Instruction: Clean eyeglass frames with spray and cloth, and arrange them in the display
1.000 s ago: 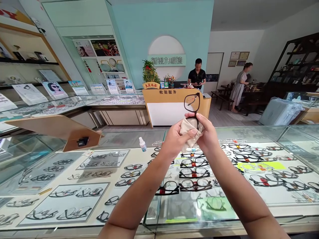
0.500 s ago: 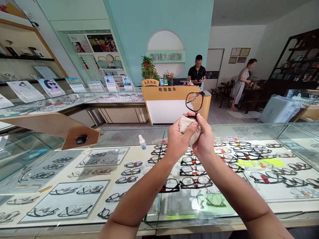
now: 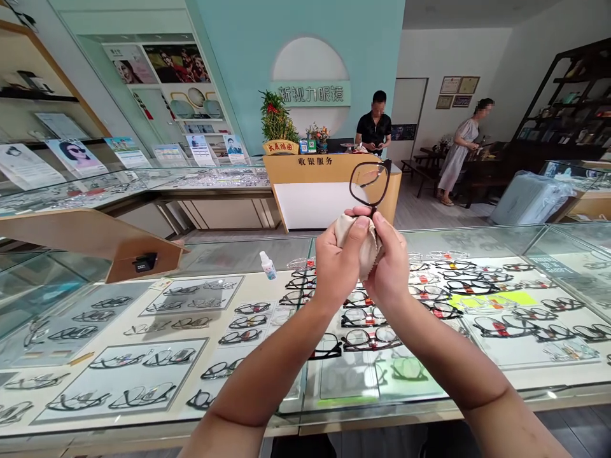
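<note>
A pair of dark-framed eyeglasses (image 3: 352, 184) is held up over the glass counter, turned so one lens stands at the top. My left hand (image 3: 341, 254) is closed on a beige cleaning cloth (image 3: 366, 251), thumb pressed on top, with the cloth wrapped about the lower lens. My right hand (image 3: 390, 257) grips the glasses near the bridge, its thumb against the frame and cloth. The lower lens is hidden by the cloth and fingers. A white spray bottle (image 3: 268, 266) stands on the counter to the left of my hands.
Beneath the glass of the display counter (image 3: 305, 416) lie several rows of eyeglasses (image 3: 370, 339). A wooden stand (image 3: 128, 245) rises at left. Beyond are a cash desk (image 3: 308, 203) with a person (image 3: 375, 130) behind it, and another person (image 3: 461, 149) at right.
My left thumb has moved up over the cloth toward the bridge. The view has shifted slightly, so the scene sits a little higher and more to the left. Both hands keep their hold.
</note>
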`<state>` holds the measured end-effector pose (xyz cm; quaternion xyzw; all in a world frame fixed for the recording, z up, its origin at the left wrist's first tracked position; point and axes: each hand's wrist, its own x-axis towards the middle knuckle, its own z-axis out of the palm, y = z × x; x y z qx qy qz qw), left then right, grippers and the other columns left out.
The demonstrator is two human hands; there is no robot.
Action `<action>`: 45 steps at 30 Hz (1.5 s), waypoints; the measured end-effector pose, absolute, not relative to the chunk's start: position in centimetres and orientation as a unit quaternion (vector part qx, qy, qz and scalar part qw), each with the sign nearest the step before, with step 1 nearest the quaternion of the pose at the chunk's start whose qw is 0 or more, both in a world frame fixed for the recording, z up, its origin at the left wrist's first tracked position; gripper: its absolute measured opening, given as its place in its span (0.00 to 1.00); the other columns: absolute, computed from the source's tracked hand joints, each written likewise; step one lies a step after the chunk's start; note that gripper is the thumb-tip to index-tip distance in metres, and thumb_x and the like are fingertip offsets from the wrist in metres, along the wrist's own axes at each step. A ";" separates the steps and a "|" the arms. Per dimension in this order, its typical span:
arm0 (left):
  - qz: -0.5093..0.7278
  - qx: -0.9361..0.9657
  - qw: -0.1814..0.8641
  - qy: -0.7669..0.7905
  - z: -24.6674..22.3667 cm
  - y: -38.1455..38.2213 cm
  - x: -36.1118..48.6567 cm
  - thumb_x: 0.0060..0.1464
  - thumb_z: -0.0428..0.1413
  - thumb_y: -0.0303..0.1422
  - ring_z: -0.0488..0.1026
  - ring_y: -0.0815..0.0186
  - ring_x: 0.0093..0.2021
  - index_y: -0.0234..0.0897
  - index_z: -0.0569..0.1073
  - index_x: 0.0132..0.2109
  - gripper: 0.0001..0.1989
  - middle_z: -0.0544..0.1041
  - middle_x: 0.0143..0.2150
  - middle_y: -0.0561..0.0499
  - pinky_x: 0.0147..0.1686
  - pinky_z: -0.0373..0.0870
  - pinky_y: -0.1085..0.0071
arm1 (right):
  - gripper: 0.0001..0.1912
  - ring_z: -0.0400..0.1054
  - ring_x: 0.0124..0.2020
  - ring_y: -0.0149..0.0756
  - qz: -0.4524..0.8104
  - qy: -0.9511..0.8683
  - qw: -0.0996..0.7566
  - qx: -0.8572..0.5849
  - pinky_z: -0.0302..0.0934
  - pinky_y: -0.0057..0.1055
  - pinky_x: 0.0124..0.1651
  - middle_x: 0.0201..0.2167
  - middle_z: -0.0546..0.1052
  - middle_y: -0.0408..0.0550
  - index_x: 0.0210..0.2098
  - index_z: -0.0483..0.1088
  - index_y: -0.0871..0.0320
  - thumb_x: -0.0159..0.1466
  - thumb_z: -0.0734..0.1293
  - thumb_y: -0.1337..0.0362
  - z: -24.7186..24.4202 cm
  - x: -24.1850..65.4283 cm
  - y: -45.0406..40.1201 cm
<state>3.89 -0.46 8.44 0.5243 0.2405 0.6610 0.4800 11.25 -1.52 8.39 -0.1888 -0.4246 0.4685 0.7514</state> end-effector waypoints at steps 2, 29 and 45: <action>0.638 0.535 0.505 0.228 8.7 0.0 3.6 0.60 0.70 0.55 0.80 0.61 0.43 0.39 0.84 0.47 0.23 0.83 0.41 0.49 0.43 0.75 0.69 | 0.14 0.81 0.54 0.47 0.460 -0.419 0.757 -0.198 0.75 0.43 0.59 0.47 0.88 0.48 0.42 0.86 0.49 0.70 0.73 0.47 8.5 11.5 -1.3; 0.622 0.569 0.490 0.223 8.9 0.6 2.4 0.55 0.74 0.53 0.76 0.67 0.36 0.36 0.84 0.49 0.27 0.83 0.41 0.48 0.37 0.73 0.74 | 0.13 0.80 0.54 0.47 0.484 -0.439 0.727 -0.213 0.73 0.43 0.62 0.47 0.88 0.49 0.41 0.85 0.51 0.67 0.75 0.49 8.9 12.6 -0.5; 0.593 0.572 0.485 0.292 9.5 3.7 -1.4 0.58 0.66 0.66 0.77 0.64 0.37 0.38 0.81 0.40 0.32 0.81 0.35 0.50 0.40 0.74 0.70 | 0.09 0.73 0.63 0.46 0.429 -0.614 0.616 -0.245 0.63 0.44 0.71 0.52 0.83 0.47 0.42 0.88 0.44 0.72 0.75 0.51 10.3 18.7 1.2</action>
